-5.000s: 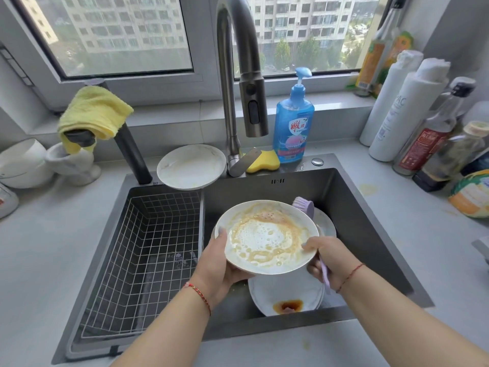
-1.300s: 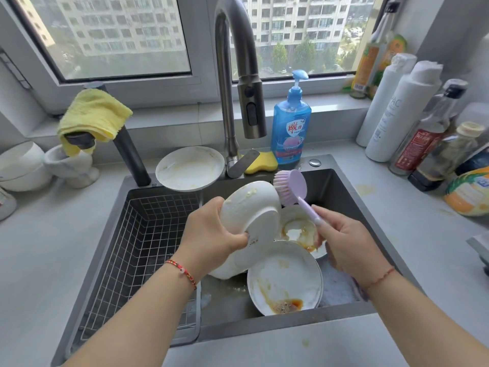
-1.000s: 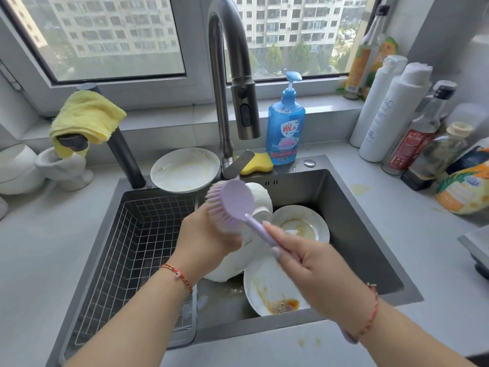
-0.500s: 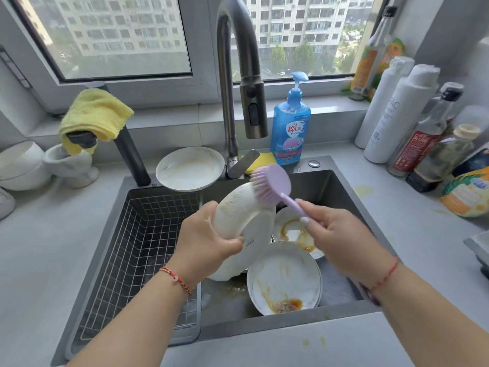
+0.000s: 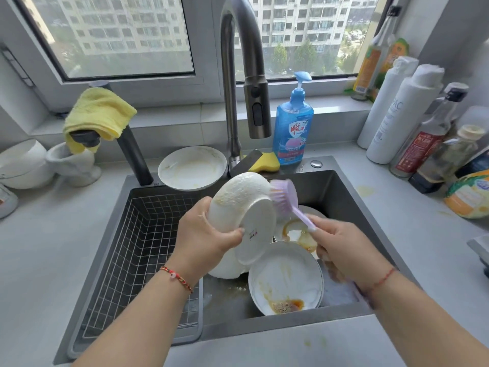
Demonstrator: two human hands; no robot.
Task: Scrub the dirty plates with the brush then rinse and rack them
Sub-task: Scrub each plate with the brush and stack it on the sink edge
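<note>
My left hand [image 5: 203, 234] grips a white plate [image 5: 246, 207] over the sink, turned so its foamy underside faces me. My right hand [image 5: 344, 252] holds the handle of a lilac brush [image 5: 284, 197], whose bristles press against the plate's right side. Below in the sink [image 5: 330, 192] lie two dirty plates: a near plate [image 5: 288, 276] with brown sauce at its front, and a far plate [image 5: 299, 231] with a sauce ring, partly hidden by my right hand. Another smeared plate [image 5: 193, 168] rests on the sink's back rim.
A wire rack basket [image 5: 137, 247] fills the sink's left half. The faucet [image 5: 248, 75] arches above the plates. Blue soap bottle [image 5: 293, 125] and yellow sponge [image 5: 266, 161] stand behind the sink. Bottles [image 5: 402, 112] crowd the right counter; a yellow cloth [image 5: 98, 112] and white bowls [image 5: 23, 162] are at left.
The plate, face-up five seconds ago, is now flipped with its underside toward me. The brush has swept across that underside and slid down to its right side.
</note>
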